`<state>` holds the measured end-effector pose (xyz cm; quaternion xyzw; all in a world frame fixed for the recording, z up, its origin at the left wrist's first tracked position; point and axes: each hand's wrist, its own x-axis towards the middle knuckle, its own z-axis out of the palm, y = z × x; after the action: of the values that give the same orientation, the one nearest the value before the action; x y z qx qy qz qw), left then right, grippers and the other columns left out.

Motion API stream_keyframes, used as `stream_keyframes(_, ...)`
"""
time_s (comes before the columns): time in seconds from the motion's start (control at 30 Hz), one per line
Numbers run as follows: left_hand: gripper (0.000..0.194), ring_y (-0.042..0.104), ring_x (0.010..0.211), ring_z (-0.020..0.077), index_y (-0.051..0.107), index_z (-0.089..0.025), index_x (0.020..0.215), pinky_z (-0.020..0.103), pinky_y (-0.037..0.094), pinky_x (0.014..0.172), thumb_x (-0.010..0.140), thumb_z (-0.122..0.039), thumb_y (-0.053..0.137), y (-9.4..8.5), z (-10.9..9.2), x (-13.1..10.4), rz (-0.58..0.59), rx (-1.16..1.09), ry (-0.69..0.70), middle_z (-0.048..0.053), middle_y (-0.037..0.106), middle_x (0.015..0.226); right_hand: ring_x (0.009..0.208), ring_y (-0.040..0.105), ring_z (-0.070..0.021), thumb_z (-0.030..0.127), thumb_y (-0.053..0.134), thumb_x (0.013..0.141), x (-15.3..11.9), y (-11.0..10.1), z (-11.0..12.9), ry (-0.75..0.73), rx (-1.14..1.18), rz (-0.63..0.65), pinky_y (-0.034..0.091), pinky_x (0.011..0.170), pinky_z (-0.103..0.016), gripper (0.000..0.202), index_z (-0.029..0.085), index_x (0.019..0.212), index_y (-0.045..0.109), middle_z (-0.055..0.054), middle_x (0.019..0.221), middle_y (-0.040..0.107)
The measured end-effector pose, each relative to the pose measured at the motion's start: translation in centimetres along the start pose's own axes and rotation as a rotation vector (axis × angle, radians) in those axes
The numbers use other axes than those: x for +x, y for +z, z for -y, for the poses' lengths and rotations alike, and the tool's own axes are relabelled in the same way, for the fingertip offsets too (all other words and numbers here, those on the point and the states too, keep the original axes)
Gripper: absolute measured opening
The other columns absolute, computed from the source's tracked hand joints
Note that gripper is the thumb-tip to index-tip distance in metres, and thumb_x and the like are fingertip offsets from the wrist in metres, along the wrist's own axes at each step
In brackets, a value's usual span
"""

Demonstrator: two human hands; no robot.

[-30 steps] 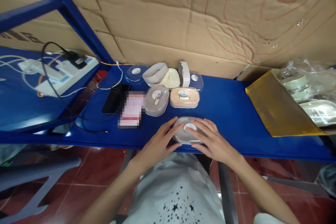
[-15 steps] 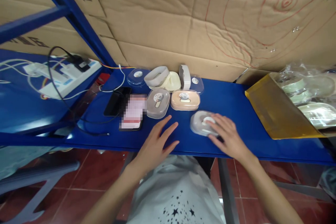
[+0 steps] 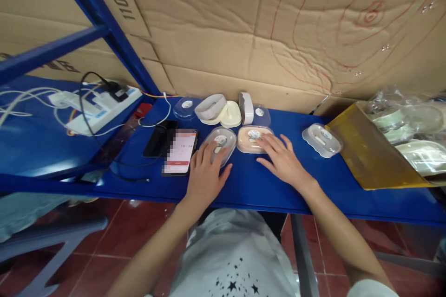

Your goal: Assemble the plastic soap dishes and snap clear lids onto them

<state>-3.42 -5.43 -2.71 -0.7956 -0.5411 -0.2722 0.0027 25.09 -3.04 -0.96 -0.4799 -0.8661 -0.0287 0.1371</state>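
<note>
My left hand (image 3: 206,174) lies palm down with its fingers spread over the front left of a grey oval plastic box (image 3: 226,141) with a clear lid and a round sticker. The fingers seem to rest on the lid, without wrapping round it. My right hand (image 3: 284,160) is also open, its fingertips on the right side of a peach box (image 3: 248,144) with a clear lid. Farther right, a third clear-lidded box (image 3: 322,140), greyish white, sits apart from both hands.
Behind are a grey ring-shaped part (image 3: 210,107), a cream tray (image 3: 231,115), a grey part on edge (image 3: 245,108) and clear lids (image 3: 262,115). Phones (image 3: 180,152) and a power strip (image 3: 104,113) lie left. An open carton (image 3: 348,148) holds bagged pieces at right.
The greyish-white box has moved right, beside the carton, and my right hand has let go of it and reached the peach box. My left hand has moved forward onto the grey box.
</note>
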Motion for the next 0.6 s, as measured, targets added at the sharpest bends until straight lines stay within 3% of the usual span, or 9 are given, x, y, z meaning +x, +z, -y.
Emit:
stream_keyframes(0.1, 0.039, 0.045, 0.154, 0.0391, 0.063, -0.026, 0.144, 0.067, 0.035, 0.126, 0.105, -0.032, 0.062, -0.2, -1.0, -0.1, 0.125, -0.082, 0.143, 0.014, 0.055, 0.160, 0.151, 0.049, -0.0361, 0.045, 0.048, 0.111, -3.0, -1.0, -2.9, 0.158, -0.074, -0.073, 0.026, 0.128, -0.065, 0.049, 0.025, 0.156, 0.054, -0.016, 0.158, 0.058)
stream_keyframes(0.17, 0.053, 0.034, 0.162, 0.0388, 0.051, -0.035, 0.158, 0.075, 0.018, 0.129, 0.106, -0.033, 0.062, 0.1, -2.3, 0.9, 0.275, -0.133, 0.312, 0.009, 0.044, 0.171, 0.152, 0.046, -0.0415, 0.045, 0.045, 0.111, -4.5, -1.9, -4.5, 0.290, -0.138, -0.138, 0.026, 0.125, -0.071, 0.053, 0.024, 0.160, 0.051, -0.019, 0.162, 0.053)
stream_keyframes(0.23, 0.071, 0.023, 0.166, 0.0414, 0.034, -0.038, 0.168, 0.080, 0.012, 0.127, 0.105, -0.038, 0.066, 0.4, -3.8, 2.3, 0.362, -0.157, 0.424, 0.010, 0.026, 0.180, 0.157, 0.039, -0.0435, 0.045, 0.041, 0.112, -5.0, -2.4, -4.7, 0.370, -0.155, -0.205, 0.027, 0.123, -0.072, 0.057, 0.024, 0.166, 0.043, -0.020, 0.170, 0.043)
stream_keyframes(0.33, 0.079, 0.015, 0.167, 0.0430, 0.026, -0.030, 0.172, 0.077, 0.014, 0.128, 0.105, -0.034, 0.067, 0.5, -5.5, 4.1, 0.289, -0.141, 0.394, 0.018, 0.008, 0.182, 0.160, 0.037, -0.0374, 0.045, 0.041, 0.112, -4.5, -2.3, -2.7, 0.263, -0.073, -0.209, 0.030, 0.125, -0.064, 0.059, 0.028, 0.168, 0.038, -0.015, 0.173, 0.039)
stream_keyframes(0.43, 0.068, 0.012, 0.168, 0.0399, 0.029, -0.029, 0.171, 0.075, 0.019, 0.129, 0.109, -0.034, 0.058, 0.1, -5.4, 3.6, 0.263, -0.144, 0.365, 0.019, 0.005, 0.182, 0.158, 0.041, -0.0342, 0.044, 0.049, 0.111, -3.6, -1.4, -1.2, 0.041, -0.050, -0.081, 0.027, 0.128, -0.062, 0.050, 0.030, 0.159, 0.052, -0.012, 0.171, 0.043)
stream_keyframes(0.5, 0.064, 0.014, 0.168, 0.0405, 0.031, -0.030, 0.170, 0.077, 0.021, 0.127, 0.110, -0.035, 0.055, 0.1, -4.3, 2.2, 0.303, -0.150, 0.350, 0.018, 0.005, 0.182, 0.157, 0.043, -0.0350, 0.041, 0.051, 0.111, -2.9, -0.7, -1.9, 0.016, -0.092, -0.043, 0.025, 0.128, -0.064, 0.043, 0.029, 0.151, 0.062, -0.012, 0.169, 0.046)
stream_keyframes(0.6, 0.062, 0.017, 0.167, 0.0421, 0.036, -0.031, 0.168, 0.079, 0.022, 0.125, 0.109, -0.034, 0.057, 0.5, -2.5, 0.0, 0.365, -0.158, 0.318, 0.019, 0.008, 0.182, 0.155, 0.045, -0.0379, 0.033, 0.050, 0.110, -1.0, 0.1, -4.9, 0.123, -0.184, -0.066, 0.026, 0.126, -0.068, 0.039, 0.023, 0.142, 0.069, -0.015, 0.166, 0.051)
